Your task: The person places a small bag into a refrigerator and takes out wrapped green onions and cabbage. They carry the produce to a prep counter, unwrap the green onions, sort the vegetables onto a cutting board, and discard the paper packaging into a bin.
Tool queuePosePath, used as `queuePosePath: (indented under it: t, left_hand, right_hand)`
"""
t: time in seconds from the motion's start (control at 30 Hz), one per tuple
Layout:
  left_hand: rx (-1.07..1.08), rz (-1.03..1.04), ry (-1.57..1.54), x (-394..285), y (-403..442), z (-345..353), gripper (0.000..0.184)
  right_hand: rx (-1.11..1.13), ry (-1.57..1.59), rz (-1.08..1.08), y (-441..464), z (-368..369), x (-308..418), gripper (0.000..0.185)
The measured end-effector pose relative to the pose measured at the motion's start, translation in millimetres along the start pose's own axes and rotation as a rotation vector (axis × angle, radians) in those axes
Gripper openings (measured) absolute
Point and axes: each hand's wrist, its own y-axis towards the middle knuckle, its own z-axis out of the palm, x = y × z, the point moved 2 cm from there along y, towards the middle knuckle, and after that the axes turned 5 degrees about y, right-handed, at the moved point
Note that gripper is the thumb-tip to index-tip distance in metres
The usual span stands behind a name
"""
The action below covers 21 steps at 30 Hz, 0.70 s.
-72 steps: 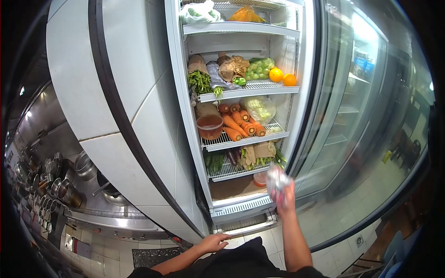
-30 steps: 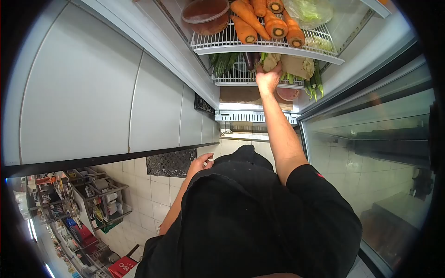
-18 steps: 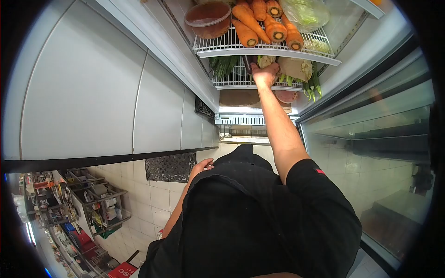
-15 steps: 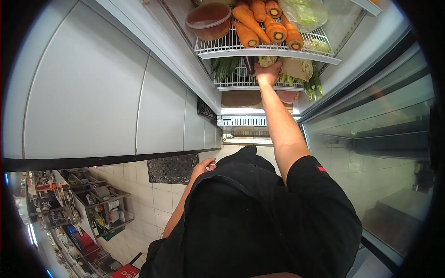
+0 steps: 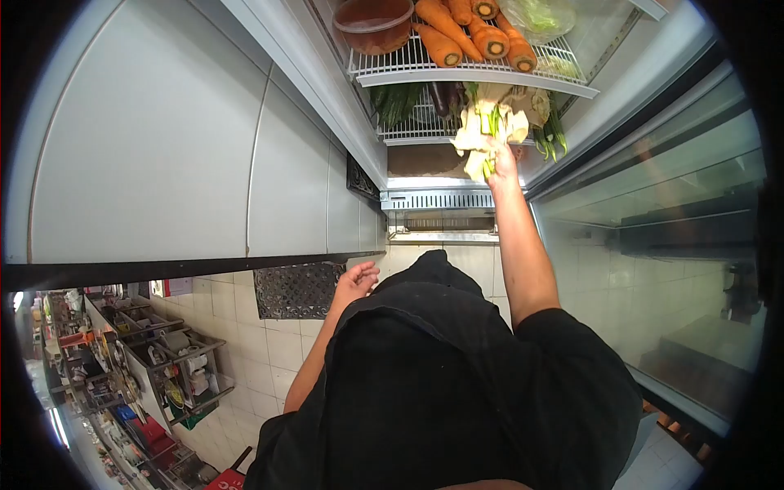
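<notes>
My right hand [image 5: 505, 166] is closed round a paper-wrapped bundle of green stalks [image 5: 490, 131] at the front of the fridge's lower wire shelf. Dark purple eggplants [image 5: 443, 100] and long green vegetables [image 5: 398, 104] lie on that shelf, left of the bundle. To its right is more green produce [image 5: 553, 137]. Above, carrots [image 5: 491, 41] rest on a shelf beside a tub of reddish contents [image 5: 373, 28] and a bagged pale green vegetable [image 5: 539, 18]. My left hand [image 5: 358, 280] hangs beside my black clothing, its fingers loosely apart and nothing in them.
The glass fridge door [image 5: 653, 237] stands open on the right. A tiled wall [image 5: 155, 139] borders the fridge on the left. A black perforated mat [image 5: 298, 291] lies on the floor, and a cluttered rack [image 5: 184, 367] stands at lower left.
My right hand has gone from reaching into the lower shelf to holding the wrapped bundle, drawn forward and slightly right. Earlier it held a blurred plastic-wrapped item. The view has tilted down.
</notes>
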Motion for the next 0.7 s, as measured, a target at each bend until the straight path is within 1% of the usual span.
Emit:
queuePosePath:
  t: [0.03, 0.07, 0.1, 0.13, 0.17, 0.2, 0.23, 0.3, 0.4, 0.43, 0.5, 0.53, 0.6, 0.63, 0.67, 0.7]
  left_hand:
    - [0.007, -0.026, -0.074, -8.7, 1.3, -0.3, 0.036]
    - [0.047, -0.007, -0.127, -10.2, 7.7, -2.7, 0.041]
    - [0.067, 0.011, -0.157, -19.3, 12.4, -2.9, 0.043]
    - [0.091, 0.029, -0.186, -28.8, 16.9, -3.0, 0.044]
    - [0.118, 0.047, -0.214, -37.0, 23.0, -2.4, 0.045]
    - [0.172, 0.077, -0.213, -39.7, 31.1, -0.9, 0.052]
    - [0.225, 0.097, -0.239, -46.5, 37.7, 2.1, 0.055]
    - [0.332, 0.136, -0.294, -64.2, 49.5, 14.1, 0.062]
    - [0.499, 0.183, -0.420, -76.8, 61.9, 42.6, 0.069]
    - [0.555, 0.165, -0.527, -78.8, 60.9, 53.9, 0.070]
    - [0.555, 0.218, -0.674, -73.4, 61.6, 78.0, 0.062]
    - [0.584, 0.124, -0.729, -66.0, 60.0, 82.3, 0.059]
    - [0.634, -0.060, -0.841, -50.5, 56.9, 91.1, 0.054]
    - [0.656, -0.095, -0.868, -43.7, 54.3, 92.2, 0.052]
    - [0.677, -0.127, -0.895, -38.9, 48.2, 89.4, 0.051]
    - [0.693, -0.159, -0.918, -34.3, 40.7, 85.5, 0.049]
  right_hand:
    - [0.041, 0.048, 0.007, -16.7, -8.1, -5.4, 0.028]
    - [0.030, 0.060, 0.060, -37.7, -13.1, -9.5, 0.029]
    - [0.065, 0.050, 0.061, -52.8, -22.3, -16.2, 0.042]
    - [0.057, 0.039, 0.101, -71.6, -33.6, -22.0, 0.043]
    - [0.048, 0.029, 0.138, -98.8, -28.7, -24.8, 0.044]
    - [0.028, 0.029, 0.164, -125.1, -21.1, -27.5, 0.045]
    - [0.008, 0.031, 0.190, -151.1, -13.0, -31.2, 0.048]
    - [0.045, 0.027, 0.273, -197.8, 2.8, -39.2, 0.054]
    - [0.063, 0.008, 0.262, -255.7, 34.5, -59.6, 0.060]
    - [0.060, 0.008, 0.294, -269.7, 40.2, -68.0, 0.060]
    - [-0.016, -0.149, 0.348, -290.1, 34.2, -90.2, 0.061]
    - [-0.035, -0.251, 0.351, -299.0, 30.1, -102.1, 0.060]
    - [0.074, -0.515, 0.327, -316.4, 26.5, -106.2, 0.066]
    - [0.135, -0.650, 0.319, -323.2, 23.6, -105.8, 0.069]
    - [0.238, -0.678, 0.197, -333.5, 17.7, -105.1, 0.078]
    - [0.186, -0.655, 0.262, -346.4, 10.2, -101.1, 0.079]
